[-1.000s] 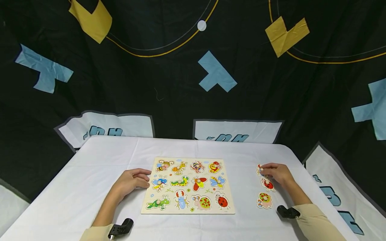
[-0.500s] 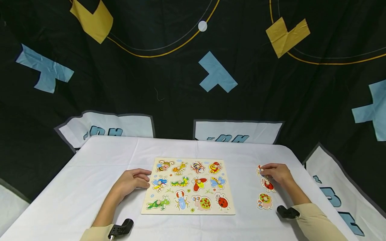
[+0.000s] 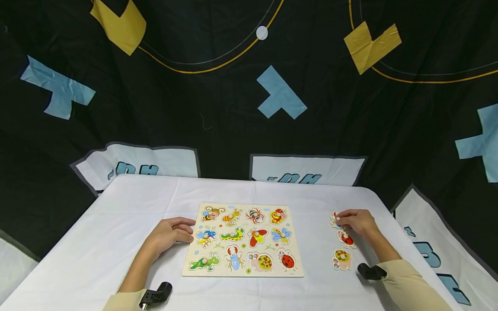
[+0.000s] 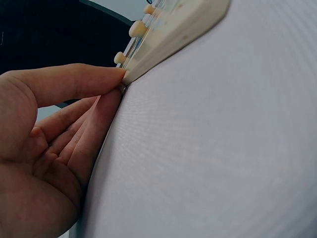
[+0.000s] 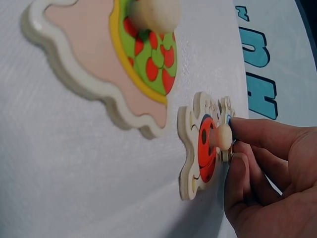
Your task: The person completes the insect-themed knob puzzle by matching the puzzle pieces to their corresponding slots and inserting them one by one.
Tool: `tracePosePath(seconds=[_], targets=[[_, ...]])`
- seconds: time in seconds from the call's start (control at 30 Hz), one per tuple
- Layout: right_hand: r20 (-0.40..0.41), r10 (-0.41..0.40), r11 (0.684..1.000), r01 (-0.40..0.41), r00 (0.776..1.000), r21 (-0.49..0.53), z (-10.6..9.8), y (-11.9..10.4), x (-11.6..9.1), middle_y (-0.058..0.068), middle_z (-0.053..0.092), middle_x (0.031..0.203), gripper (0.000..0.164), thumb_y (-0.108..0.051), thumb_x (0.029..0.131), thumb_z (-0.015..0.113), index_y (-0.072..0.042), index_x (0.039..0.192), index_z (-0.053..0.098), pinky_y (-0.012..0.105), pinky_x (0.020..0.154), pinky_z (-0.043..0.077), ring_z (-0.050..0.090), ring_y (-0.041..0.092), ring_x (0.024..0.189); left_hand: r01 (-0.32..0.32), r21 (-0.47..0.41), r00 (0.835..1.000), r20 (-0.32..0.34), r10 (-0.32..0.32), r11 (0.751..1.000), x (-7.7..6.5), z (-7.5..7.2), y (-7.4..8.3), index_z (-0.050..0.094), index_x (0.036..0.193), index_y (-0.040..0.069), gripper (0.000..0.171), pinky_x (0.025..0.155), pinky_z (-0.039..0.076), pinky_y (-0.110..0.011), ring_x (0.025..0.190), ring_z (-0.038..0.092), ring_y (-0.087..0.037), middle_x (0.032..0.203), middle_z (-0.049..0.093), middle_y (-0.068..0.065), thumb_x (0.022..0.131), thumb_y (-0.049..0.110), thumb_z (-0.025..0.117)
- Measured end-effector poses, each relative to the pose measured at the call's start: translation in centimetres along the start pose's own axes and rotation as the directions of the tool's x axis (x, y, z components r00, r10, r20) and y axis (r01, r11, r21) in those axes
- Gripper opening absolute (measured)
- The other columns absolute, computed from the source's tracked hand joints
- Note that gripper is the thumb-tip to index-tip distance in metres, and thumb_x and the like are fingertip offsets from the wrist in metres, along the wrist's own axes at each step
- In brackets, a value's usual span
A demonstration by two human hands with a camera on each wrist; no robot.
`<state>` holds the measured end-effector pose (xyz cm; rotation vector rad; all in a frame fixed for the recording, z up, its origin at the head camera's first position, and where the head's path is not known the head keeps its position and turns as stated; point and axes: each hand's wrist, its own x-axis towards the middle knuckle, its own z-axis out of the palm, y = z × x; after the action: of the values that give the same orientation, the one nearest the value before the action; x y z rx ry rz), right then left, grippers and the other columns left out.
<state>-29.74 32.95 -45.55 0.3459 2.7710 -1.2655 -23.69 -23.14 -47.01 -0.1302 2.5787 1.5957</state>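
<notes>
My left hand (image 3: 168, 235) lies at the left edge of a wooden insect puzzle board (image 3: 243, 272). Its fingertips touch the board's side in the left wrist view (image 4: 59, 129). Over on the right, my right hand (image 3: 359, 221) pinches a small puzzle piece (image 3: 333, 219) with red and blue parts, mostly covered by the fingers. Just nearer than it lies a ladybug puzzle piece (image 3: 345, 238) with a round knob, large in the right wrist view (image 5: 206, 148). Below that is a snail puzzle piece (image 3: 342, 259) with a green, red-spotted shell.
A white cloth (image 3: 311, 293) covers the table. Several pictured insects on the board bear wooden knobs, such as the green caterpillar (image 3: 232, 234); the printed ladybug (image 3: 287, 260) at lower right shows none. A black curtain (image 3: 225, 112) hangs behind the table.
Almost nothing differs. My right hand stays at the red and blue piece, raised very slightly, and my left hand keeps its place by the board.
</notes>
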Motion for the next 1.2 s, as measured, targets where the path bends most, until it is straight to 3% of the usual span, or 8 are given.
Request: tracePosePath(seconds=[0.37,0.83,1.2], targets=[[-0.01,-0.001,1.0,0.001,1.0,-0.018,0.5,-0.9,-0.5,0.022,0.066,0.122,0.031,-0.022,0.089,0.074,-0.002,0.112,0.074,0.028,0.072,0.046,0.056,0.026,0.097,-0.008,0.005,1.0,0.005,0.007,1.0,0.1,0.0,0.0,0.071,0.122,0.005,0.052,0.081,0.047,-0.025,0.087,0.065,-0.013,0.092,0.074,-0.004,0.072,0.01,0.082],[0.025,-0.063,0.997,0.064,0.998,-0.041,1.2,-3.0,-1.6,0.021,0.067,0.125,0.029,-0.023,0.089,0.075,-0.004,0.111,0.076,0.033,0.079,0.049,0.06,0.027,0.102,0.005,0.021,1.0,0.001,-0.005,1.0,0.2,0.0,0.2,0.07,0.123,0.006,0.053,0.082,0.047,-0.027,0.086,0.065,-0.013,0.092,0.074,-0.003,0.072,0.01,0.082],[0.055,-0.128,0.99,0.131,0.99,-0.045,3.6,-5.2,-2.3,0.007,0.074,0.097,0.023,-0.02,0.084,0.078,-0.006,0.102,0.078,0.032,0.07,0.047,0.06,0.022,0.085,0.017,0.028,1.0,-0.002,-0.017,0.999,0.1,0.0,0.0,0.07,0.123,0.006,0.054,0.083,0.046,-0.028,0.087,0.065,-0.013,0.092,0.074,-0.002,0.071,0.011,0.083]])
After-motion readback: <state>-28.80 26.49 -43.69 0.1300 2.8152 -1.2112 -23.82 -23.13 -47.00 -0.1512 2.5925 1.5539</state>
